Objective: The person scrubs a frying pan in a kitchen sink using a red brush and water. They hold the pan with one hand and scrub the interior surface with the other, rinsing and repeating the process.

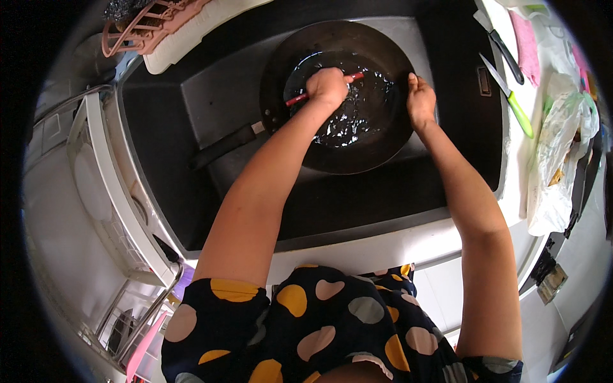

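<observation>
A dark wok point(354, 158) with water point(352, 127) in its bowl stands in a black sink. My left hand point(328, 86) is over the bowl, closed around a slim red stick-like tool point(355, 76). Its red ends show on both sides of my fist; whatever is under the fist is hidden. On the wok's right rim, my right hand point(421, 99) grips the edge, thumb on top. The wok's black handle point(225, 147) points to the lower left, and my left forearm passes just right of it.
The black sink point(306, 210) surrounds the wok. On the right ledge lie a black-handled knife point(506, 55), a green-handled knife point(517, 110), a pink cloth point(524, 48) and a plastic bag point(558, 177). A pink rack point(148, 31) stands at upper left, and a white shelf frame point(122, 201) at left.
</observation>
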Tool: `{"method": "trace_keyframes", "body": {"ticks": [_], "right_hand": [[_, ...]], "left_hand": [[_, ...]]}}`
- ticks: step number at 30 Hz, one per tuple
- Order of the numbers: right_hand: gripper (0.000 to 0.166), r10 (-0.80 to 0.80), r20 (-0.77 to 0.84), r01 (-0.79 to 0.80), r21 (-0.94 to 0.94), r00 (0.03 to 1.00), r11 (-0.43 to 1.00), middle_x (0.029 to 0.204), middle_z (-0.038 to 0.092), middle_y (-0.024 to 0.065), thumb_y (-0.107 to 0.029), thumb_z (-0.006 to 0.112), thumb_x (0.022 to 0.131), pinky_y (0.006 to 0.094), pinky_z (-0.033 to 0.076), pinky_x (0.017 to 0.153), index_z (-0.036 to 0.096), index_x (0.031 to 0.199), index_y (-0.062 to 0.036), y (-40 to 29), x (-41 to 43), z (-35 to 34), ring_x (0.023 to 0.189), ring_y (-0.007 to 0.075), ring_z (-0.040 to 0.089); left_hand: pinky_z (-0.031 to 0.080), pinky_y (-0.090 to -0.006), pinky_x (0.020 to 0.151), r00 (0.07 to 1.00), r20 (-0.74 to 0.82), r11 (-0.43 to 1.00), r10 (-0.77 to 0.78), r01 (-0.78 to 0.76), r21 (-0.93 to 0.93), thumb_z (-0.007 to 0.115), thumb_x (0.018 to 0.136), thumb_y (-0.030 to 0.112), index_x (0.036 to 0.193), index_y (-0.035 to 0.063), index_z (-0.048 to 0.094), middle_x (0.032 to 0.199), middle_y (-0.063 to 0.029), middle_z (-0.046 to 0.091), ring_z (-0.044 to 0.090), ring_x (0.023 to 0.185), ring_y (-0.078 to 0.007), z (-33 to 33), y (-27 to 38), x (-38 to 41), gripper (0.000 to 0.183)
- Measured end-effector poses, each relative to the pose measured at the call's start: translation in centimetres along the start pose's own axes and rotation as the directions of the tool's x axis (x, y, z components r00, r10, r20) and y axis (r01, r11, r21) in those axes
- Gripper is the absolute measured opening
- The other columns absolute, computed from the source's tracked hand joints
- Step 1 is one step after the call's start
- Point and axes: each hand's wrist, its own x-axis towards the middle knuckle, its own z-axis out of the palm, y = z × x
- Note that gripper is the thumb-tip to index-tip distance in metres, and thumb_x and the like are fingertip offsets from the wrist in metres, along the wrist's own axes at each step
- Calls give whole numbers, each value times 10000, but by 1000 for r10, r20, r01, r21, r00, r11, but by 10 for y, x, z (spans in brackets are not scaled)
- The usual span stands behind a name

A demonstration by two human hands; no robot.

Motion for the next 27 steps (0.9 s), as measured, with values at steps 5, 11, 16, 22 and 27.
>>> {"method": "trace_keyframes", "body": {"ticks": [5, 11, 16, 22, 27], "right_hand": [[357, 7, 14, -6, -25, 1000, 1000, 891, 595, 238, -312, 425, 926, 413, 438, 741, 593, 896, 1, -1, 2, 1, 849, 408, 556], [358, 10, 4, -10, -87, 1000, 996, 846, 590, 239, -312, 426, 925, 418, 433, 719, 584, 868, 5, 1, 2, 0, 817, 416, 551], [355, 22, 8, -21, -78, 1000, 997, 843, 584, 248, -304, 432, 922, 427, 433, 714, 581, 850, 10, -4, 3, 0, 817, 424, 547], [362, -5, -8, 4, -98, 1000, 995, 863, 580, 255, -305, 432, 921, 432, 433, 717, 580, 841, 16, 2, 5, 0, 823, 430, 543], [355, -45, -25, 42, -105, 999, 994, 881, 581, 257, -308, 426, 923, 438, 433, 728, 584, 868, 5, 12, 8, 3, 848, 427, 543]], "left_hand": [[481, -394, 679, 997, -76, 1000, -1, 2, 23, 508, 850, 427, 841, 109, 673, 852, -134, 649, 620, 827, -313, -12, 1, 19, 359], [489, -403, 691, 1000, -7, 1000, 18, -18, 10, 523, 847, 412, 850, 96, 680, 863, -148, 647, 623, 840, -319, -1, 14, -8, 352], [484, -414, 712, 985, 138, 994, 107, -109, 5, 551, 835, 398, 841, 83, 684, 869, -157, 645, 618, 842, -329, 21, 17, -46, 342], [489, -387, 707, 972, 197, 992, 129, -128, -19, 588, 811, 347, 854, 85, 684, 880, -143, 650, 623, 853, -308, 27, 12, -74, 283], [489, -396, 697, 998, 36, 999, 47, -47, 1, 548, 833, 378, 828, 90, 684, 848, -163, 648, 626, 837, -318, 15, 19, -26, 319]]}}
